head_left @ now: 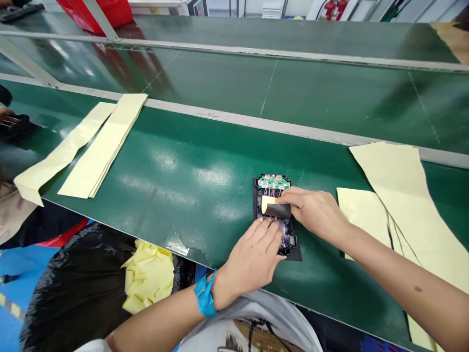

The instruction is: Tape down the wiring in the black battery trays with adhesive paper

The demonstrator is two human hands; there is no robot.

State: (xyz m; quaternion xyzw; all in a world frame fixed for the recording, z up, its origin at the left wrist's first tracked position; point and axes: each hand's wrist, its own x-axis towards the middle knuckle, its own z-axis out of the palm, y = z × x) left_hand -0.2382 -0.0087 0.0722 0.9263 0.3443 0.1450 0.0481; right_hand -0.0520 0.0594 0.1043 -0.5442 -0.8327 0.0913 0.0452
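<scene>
A black device shell (295,252) with a small green circuit board (273,182) at its far end lies on the green worktable (183,176). My left hand (252,259), with a blue strap (204,297) at the wrist, rests on the shell's near part, fingers flat and together, pressing it down. My right hand (311,210) pinches a black adhesive strip (278,210) with a pale yellow backing, curled over the middle of the shell.
Stacks of pale yellow backing paper lie at the left (102,146) and at the right (399,195). A black bag (80,293) with crumpled yellow scraps (148,276) hangs below the table's near edge. A conveyor belt (293,93) runs behind. Another person's hand (5,111) shows at far left.
</scene>
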